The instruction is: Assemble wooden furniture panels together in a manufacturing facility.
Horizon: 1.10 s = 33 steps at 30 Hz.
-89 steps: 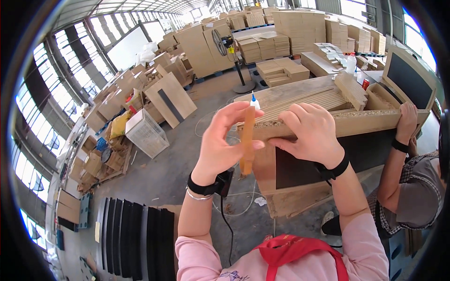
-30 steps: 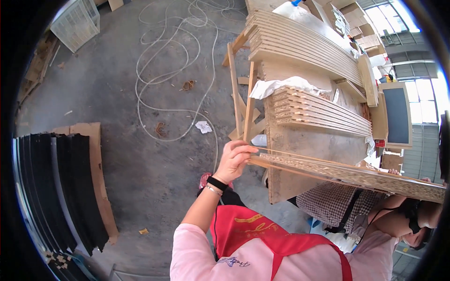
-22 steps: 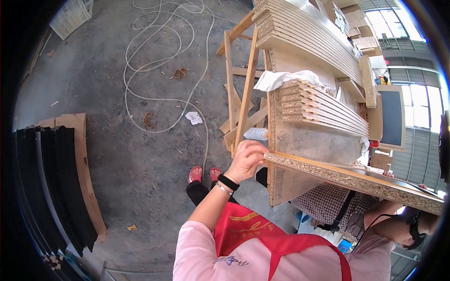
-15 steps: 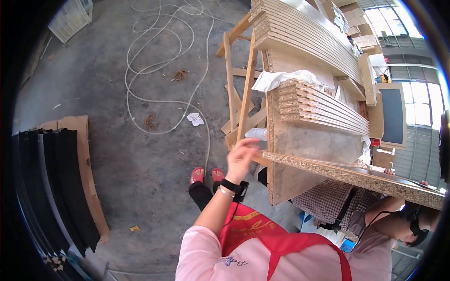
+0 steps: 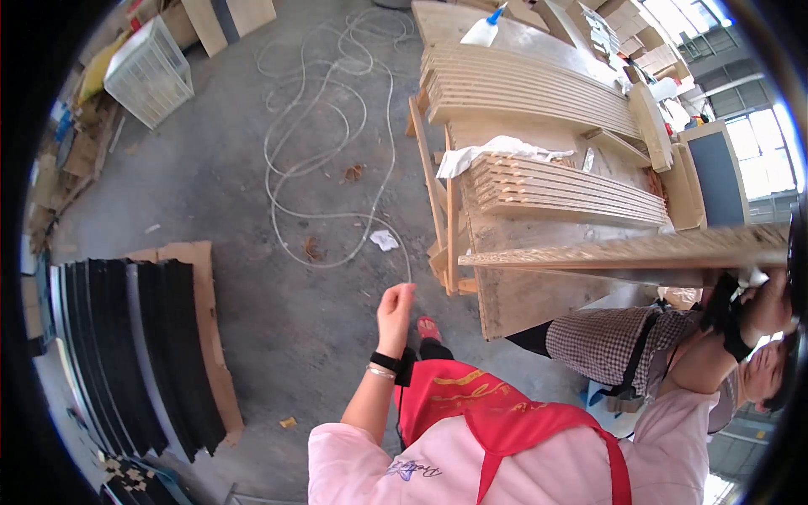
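Long wooden board (image 5: 623, 250) | gripped at its far end by right hand (image 5: 762, 305), fingers wrapped | left hand (image 5: 396, 305) empty, loosely curled, near board's other end | likely stiff, unwieldy; support both ends.

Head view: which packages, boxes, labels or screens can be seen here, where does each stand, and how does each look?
White plastic squeeze bottle with blue cap: lying on the wooden workbench, top centre.
White wire-mesh crate: on the concrete floor, upper left, box-shaped.
Flattened brown cardboard sheet: on the floor at left, under the black curved strips.
Dark panel in a pale wooden frame: right of the bench, rectangular; whether it is a screen cannot be told.
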{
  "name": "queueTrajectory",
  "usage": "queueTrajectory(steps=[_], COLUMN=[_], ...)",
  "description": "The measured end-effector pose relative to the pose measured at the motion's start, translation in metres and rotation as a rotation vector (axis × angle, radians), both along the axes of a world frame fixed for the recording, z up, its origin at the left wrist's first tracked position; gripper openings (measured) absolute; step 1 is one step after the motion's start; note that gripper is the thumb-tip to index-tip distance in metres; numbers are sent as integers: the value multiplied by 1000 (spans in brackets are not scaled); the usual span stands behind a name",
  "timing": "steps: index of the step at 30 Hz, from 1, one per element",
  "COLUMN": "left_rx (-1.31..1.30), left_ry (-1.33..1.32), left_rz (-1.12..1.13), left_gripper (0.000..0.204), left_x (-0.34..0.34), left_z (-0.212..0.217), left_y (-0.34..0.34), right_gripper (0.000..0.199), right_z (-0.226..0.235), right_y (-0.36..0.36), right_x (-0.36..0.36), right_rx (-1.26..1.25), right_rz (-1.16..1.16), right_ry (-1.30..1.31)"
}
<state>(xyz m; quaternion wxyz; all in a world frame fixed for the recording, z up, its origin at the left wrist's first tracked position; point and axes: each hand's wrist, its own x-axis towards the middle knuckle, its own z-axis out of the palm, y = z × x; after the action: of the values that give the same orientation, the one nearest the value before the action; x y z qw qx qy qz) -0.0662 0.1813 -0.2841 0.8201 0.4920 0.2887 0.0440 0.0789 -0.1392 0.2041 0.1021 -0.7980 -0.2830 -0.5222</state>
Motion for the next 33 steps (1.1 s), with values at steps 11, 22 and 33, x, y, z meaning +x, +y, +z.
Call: queueTrajectory(steps=[11,22,33], left_rx=[806,618,908], left_ry=[-695,-533,-497], left_rz=[-261,-436,-328], left_gripper=[54,24,21], left_x=[68,91,72], left_z=[170,159,147], left_y=[-8,-20,-8], right_gripper=[19,23,24], right_z=[-126,-377,-420], right_y=[58,-44,-58], right_x=[-129,-267,-267], right_rx=[-100,-206,-85], right_rz=[299,-64,-241], right_ry=[777,1775,1789])
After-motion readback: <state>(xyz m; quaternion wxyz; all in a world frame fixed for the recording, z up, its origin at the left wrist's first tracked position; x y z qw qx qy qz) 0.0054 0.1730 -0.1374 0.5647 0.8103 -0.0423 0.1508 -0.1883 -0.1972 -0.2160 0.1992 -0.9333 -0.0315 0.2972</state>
